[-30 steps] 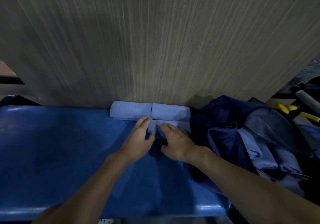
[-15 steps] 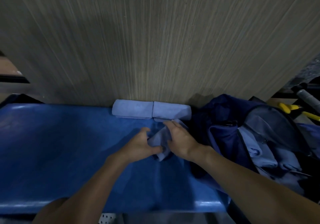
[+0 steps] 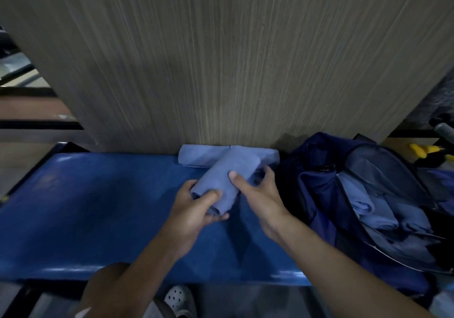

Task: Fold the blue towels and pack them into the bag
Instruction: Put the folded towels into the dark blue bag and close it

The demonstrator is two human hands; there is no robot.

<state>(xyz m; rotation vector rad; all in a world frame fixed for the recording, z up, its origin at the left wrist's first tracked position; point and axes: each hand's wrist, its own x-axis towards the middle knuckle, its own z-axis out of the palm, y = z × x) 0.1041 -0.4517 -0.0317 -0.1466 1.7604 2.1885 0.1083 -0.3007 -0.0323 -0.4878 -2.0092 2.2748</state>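
A folded light-blue towel [image 3: 227, 172] is held above the blue bench [image 3: 98, 207], lying diagonally. My left hand [image 3: 196, 209] grips its near end, thumb on top. My right hand [image 3: 258, 192] holds its right side, thumb pressed on the upper face. Two folded blue towels lie side by side against the wooden panel: the left towel [image 3: 196, 155] and the right towel [image 3: 269, 155]. The dark-blue bag [image 3: 319, 187] sits open at the right end of the bench, with several folded blue towels [image 3: 368, 204] inside.
A tall wood-grain panel [image 3: 233, 59] rises right behind the bench. Yellow-handled tools [image 3: 425, 150] lie beyond the bag at the far right. A white perforated shoe [image 3: 178, 300] shows below the bench's front edge.
The towel was pressed flat on the bench a second ago. Both hands gathered it and have lifted it off the bench as a folded strip.
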